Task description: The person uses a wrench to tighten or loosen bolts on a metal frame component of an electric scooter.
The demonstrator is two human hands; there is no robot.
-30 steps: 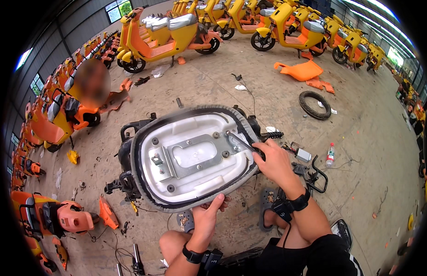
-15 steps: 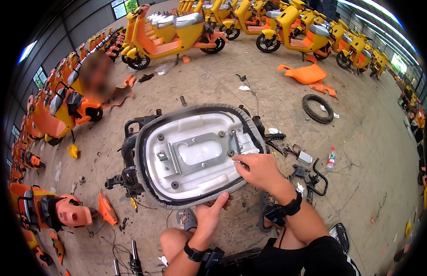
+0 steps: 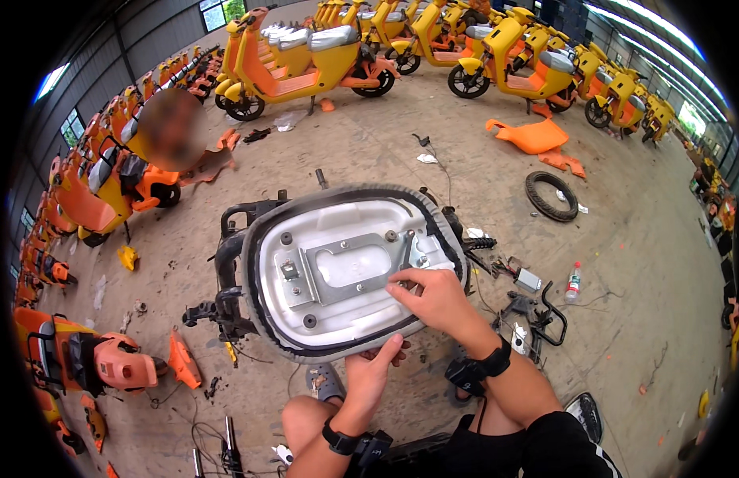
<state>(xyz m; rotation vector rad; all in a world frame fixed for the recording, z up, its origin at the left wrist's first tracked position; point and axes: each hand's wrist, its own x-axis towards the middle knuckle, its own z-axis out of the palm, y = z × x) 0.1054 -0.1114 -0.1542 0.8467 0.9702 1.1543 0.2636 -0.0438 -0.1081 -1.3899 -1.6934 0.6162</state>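
An upturned seat (image 3: 341, 211) with a white plastic underside, grey rim, metal bracket (image 3: 325, 295), bolts and rubber bumpers rests over a black frame (image 3: 230, 263). My left hand (image 3: 369, 370) grips its near rim from below, thumb on the edge. My right hand (image 3: 429, 303) is closed in a pinch over the bracket's right part, fingertips at a bumper they partly cover; I cannot make out what is between them. A silver wrench-like tool (image 3: 407, 247) stands just beyond the fingertips at the hinge end.
Rows of yellow-orange scooters (image 3: 297, 68) surround me. On the floor lie an orange panel (image 3: 533, 135), a tire (image 3: 537, 203), a bottle (image 3: 573, 283), a silver box (image 3: 529, 279), a bent black bar (image 3: 556, 323) and a fallen scooter (image 3: 126, 366) at left.
My right hand has moved left and down from the tool at the seat's right end to over the bracket. The seat has shifted slightly rightward in view; my left hand still holds it.
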